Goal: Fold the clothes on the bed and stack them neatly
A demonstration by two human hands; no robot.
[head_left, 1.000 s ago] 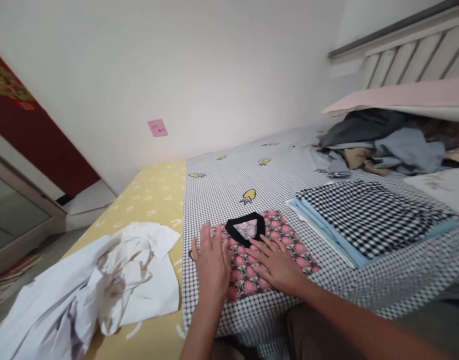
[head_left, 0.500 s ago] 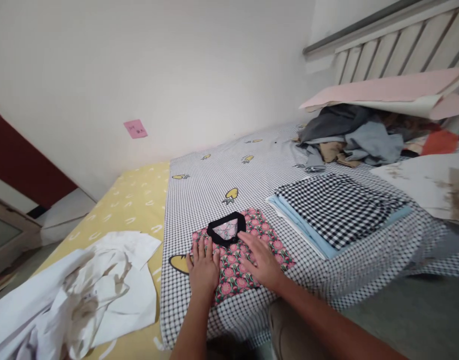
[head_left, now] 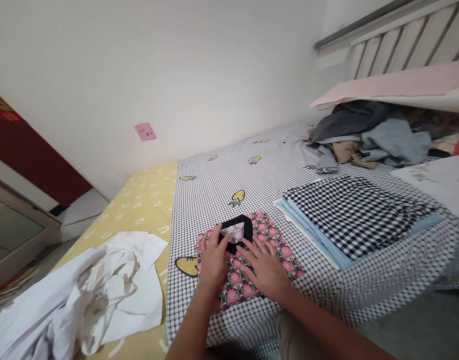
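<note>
A folded pink floral shirt (head_left: 239, 287) with a black collar lies on the checked bedsheet near the bed's front edge. My left hand (head_left: 213, 260) rests on the shirt's left part, fingertips at the collar's left side. On the right part, just below the collar, my right hand (head_left: 265, 267) lies with its fingers spread. Both hands are open, pressing on the cloth without gripping it. To the right sits a stack of folded clothes, a black-and-white checked garment (head_left: 359, 212) on top of light blue cloth (head_left: 312, 227).
Rumpled white clothes (head_left: 117, 285) lie on the yellow sheet (head_left: 149, 187) at left. A heap of grey and brown clothes (head_left: 364, 130) is at the back right, under a pink board (head_left: 394, 90). A pink note (head_left: 145, 131) is on the wall.
My left hand has moved up to the collar's left side. My right hand has spread flatter below the collar. The whole view has shifted slightly.
</note>
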